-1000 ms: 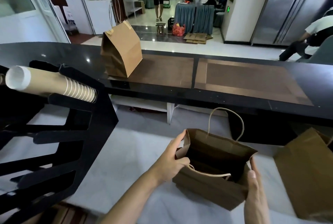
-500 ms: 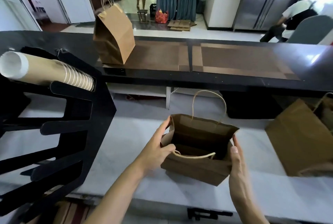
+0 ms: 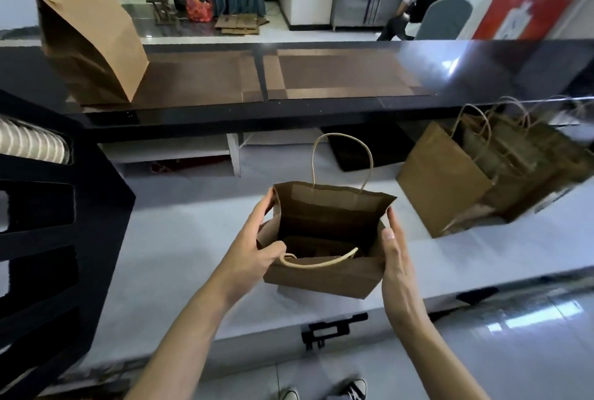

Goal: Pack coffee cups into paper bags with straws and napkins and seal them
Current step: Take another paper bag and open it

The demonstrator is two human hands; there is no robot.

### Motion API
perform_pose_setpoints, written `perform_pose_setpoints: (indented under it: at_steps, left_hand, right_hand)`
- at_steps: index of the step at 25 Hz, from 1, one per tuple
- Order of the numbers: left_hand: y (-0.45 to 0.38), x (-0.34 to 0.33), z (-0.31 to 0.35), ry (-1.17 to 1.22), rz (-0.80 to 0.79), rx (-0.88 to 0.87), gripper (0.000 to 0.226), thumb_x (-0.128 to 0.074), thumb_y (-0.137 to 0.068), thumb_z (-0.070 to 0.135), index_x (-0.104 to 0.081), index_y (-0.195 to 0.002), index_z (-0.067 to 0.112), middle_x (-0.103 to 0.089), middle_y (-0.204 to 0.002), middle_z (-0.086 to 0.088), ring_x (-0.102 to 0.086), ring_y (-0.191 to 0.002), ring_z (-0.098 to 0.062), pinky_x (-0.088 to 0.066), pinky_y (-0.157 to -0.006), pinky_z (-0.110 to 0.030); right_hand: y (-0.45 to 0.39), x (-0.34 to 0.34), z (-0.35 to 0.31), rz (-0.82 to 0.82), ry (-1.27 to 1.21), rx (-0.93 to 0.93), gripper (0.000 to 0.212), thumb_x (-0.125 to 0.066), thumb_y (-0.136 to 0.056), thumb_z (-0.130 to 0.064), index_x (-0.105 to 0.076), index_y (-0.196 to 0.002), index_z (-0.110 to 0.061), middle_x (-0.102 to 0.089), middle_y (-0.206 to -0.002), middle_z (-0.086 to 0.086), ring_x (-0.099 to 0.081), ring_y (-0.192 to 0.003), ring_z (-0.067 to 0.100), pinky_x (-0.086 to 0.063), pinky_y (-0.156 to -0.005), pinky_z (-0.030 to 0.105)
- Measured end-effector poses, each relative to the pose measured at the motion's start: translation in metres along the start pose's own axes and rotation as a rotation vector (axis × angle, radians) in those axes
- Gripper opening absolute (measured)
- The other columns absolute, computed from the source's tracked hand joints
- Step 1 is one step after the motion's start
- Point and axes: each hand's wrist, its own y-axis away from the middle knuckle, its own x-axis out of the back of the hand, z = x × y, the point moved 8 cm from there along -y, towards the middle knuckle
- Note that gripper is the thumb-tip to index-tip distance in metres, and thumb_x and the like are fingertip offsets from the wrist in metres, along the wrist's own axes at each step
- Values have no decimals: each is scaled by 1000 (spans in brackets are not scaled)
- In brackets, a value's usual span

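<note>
On the black counter (image 3: 353, 110) at the back, a sealed bag (image 3: 96, 45) is standing; below it, the white worktop (image 3: 180, 238) is carrying an open paper bag (image 3: 321, 277), mouth up. Left hand (image 3: 254, 258) is gripping its left rim, thumb hooked inside; right hand (image 3: 397, 258) is pressing flat, fingers straight, against its right side.

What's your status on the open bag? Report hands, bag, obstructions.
Left hand grips the open bag at its left wall; right hand flat against its right wall. Bag upright on the white counter. Nothing blocking its mouth.
</note>
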Motion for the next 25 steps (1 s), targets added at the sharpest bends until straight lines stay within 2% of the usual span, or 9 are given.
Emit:
perform_pose_setpoints:
  at_steps: [2,5,7,9,12,16,18,21,25]
  left_hand:
    - [-4,-15,4,-25,-28,-2,88,-55,-95,1,-21,-157,54,-30,-154,38,-31,-138,11,-39,-92,0]
    - [-8,-41,10,-46,-83,0,90,-57,-92,5,-21,-156,56,-31,-136,54,-32,-120,32,-41,-81,5]
    - [-10,-58,15,-44,-111,-8,91,-58,-85,12,-22,-156,55,-33,-133,56,-34,-118,35,-42,-82,3]
    - [-12,-78,22,-51,-134,-24,93,-58,-81,15,-22,-157,54,-36,-134,55,-36,-124,30,-43,-85,2]
    - [-14,-114,34,-66,-172,-47,93,-56,-80,13,-22,-157,52,-40,-131,57,-37,-126,29,-42,-86,2]
    - [-11,-171,48,-74,-184,-54,93,-57,-79,18,-21,-159,50,-33,-155,37,-32,-141,13,-42,-92,0]
    - [-11,-202,53,-86,-188,-51,93,-57,-80,21,-19,-158,51,-29,-158,32,-28,-146,6,-41,-94,-2]
    - [-12,-248,61,-90,-203,-61,93,-58,-81,22,-18,-158,52,-26,-161,28,-26,-150,-2,-39,-111,-18]
    - [-12,-321,72,-94,-249,-79,93,-60,-81,23,-17,-158,54,-22,-165,24,-26,-153,-12,-39,-119,-40]
  right_hand:
    - [3,17,3,28,-20,3,67,-34,-98,-62,-27,-161,-41,-31,-164,-23,-28,-148,-10,-21,-129,38]
    - [7,43,4,71,-35,7,69,-34,-98,-62,-26,-162,-37,-30,-165,-21,-27,-149,-8,-21,-129,39]
    - [9,59,6,90,-46,-7,70,-33,-96,-63,-24,-162,-39,-29,-164,-23,-26,-148,-9,-20,-129,38]
    - [10,78,7,106,-47,-12,69,-32,-96,-64,-24,-161,-43,-29,-161,-29,-26,-146,-14,-19,-129,35]
    - [12,115,14,124,-42,-29,70,-30,-96,-66,-22,-162,-43,-25,-165,-25,-22,-150,-8,-18,-129,36]
    - [14,173,25,148,-41,-39,69,-30,-96,-68,-22,-161,-46,-24,-164,-29,-22,-147,-14,-16,-130,35]
    - [15,204,31,154,-45,-36,68,-30,-96,-69,-21,-161,-48,-24,-164,-31,-21,-148,-13,-16,-129,35]
    - [16,249,38,172,-62,-29,68,-31,-97,-69,-21,-161,-48,-26,-164,-30,-23,-148,-13,-17,-127,30]
    - [22,322,47,229,-97,18,65,-34,-99,-61,-25,-161,-43,-34,-144,-51,-29,-135,-27,-25,-110,4]
